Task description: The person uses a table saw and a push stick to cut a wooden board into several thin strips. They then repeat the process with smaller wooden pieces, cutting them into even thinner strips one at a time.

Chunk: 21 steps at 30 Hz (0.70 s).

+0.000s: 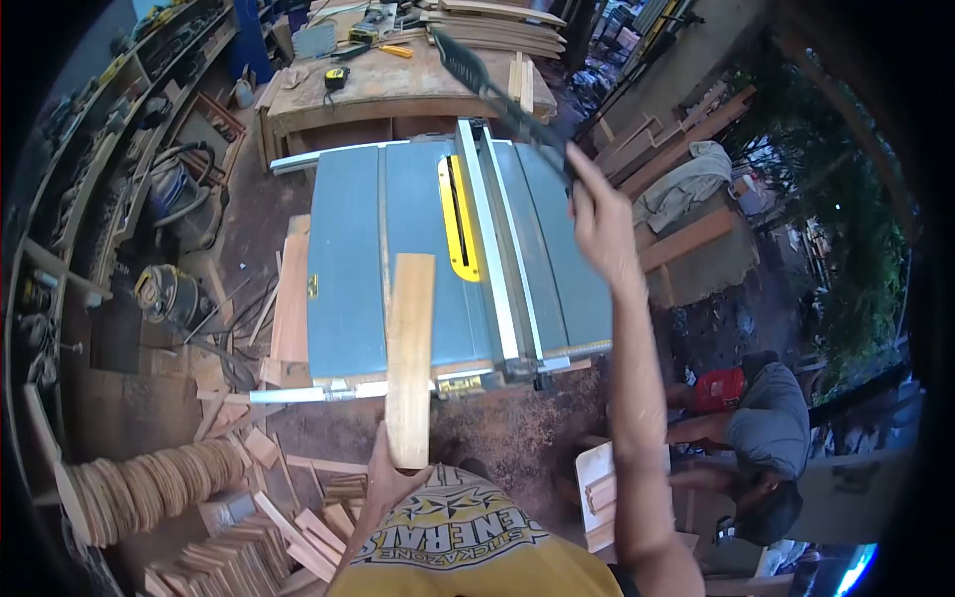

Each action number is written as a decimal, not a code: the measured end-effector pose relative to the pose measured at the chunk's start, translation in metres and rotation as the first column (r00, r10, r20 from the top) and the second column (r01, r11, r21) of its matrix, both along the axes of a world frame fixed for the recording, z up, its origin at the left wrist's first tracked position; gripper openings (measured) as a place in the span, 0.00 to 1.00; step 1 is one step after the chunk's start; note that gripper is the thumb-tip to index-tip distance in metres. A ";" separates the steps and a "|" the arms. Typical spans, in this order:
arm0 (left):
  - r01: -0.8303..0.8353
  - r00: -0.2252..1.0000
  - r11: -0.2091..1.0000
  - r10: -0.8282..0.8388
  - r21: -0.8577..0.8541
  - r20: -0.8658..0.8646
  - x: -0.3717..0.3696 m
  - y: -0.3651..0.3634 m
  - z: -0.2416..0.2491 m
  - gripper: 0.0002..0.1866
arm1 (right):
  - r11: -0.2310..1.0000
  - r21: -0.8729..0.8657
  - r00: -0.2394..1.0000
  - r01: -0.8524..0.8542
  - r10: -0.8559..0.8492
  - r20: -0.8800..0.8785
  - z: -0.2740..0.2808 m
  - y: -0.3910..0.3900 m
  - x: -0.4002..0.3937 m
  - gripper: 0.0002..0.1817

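My left hand grips the near end of a light wooden board, whose far end reaches over the grey-blue table of a saw. Raised at the right, my right hand is closed on the end of a dark push stick, which points up and to the left. Below the stick lies the long metal fence, beside the yellow insert with its dark slot.
Behind the saw stands a wooden workbench with a tape measure and boards. A person bends down at the right. Stacked wood pieces lie at lower left, near a shop vacuum.
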<state>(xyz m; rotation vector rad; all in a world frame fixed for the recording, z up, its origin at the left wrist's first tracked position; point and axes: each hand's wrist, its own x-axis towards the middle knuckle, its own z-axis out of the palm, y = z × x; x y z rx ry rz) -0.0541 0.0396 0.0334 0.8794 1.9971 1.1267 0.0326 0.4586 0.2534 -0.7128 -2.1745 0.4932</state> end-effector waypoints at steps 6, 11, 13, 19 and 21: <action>0.258 0.960 0.955 -0.270 0.148 0.070 0.064 -0.002 -0.034 0.64 | 0.918 -0.371 0.990 0.137 -0.122 0.063 -0.060 -0.186 0.113 0.26; 0.183 0.953 0.934 -0.245 0.308 0.178 0.098 0.012 -0.076 0.60 | 0.885 -0.413 0.975 0.215 -0.166 0.150 -0.095 -0.284 0.164 0.28; 0.203 0.962 0.935 -0.246 0.290 0.120 0.100 0.018 -0.075 0.59 | 0.882 -0.385 0.950 0.272 -0.181 0.255 -0.098 -0.313 0.172 0.29; 0.242 0.952 0.921 -0.286 0.307 0.107 0.104 0.031 -0.063 0.56 | 0.869 -0.370 0.843 0.329 -0.093 0.531 -0.101 -0.351 0.180 0.42; 0.262 0.945 0.907 -0.310 0.329 0.102 0.098 0.033 -0.071 0.54 | 0.842 -0.418 0.837 0.340 -0.069 0.542 -0.096 -0.350 0.173 0.41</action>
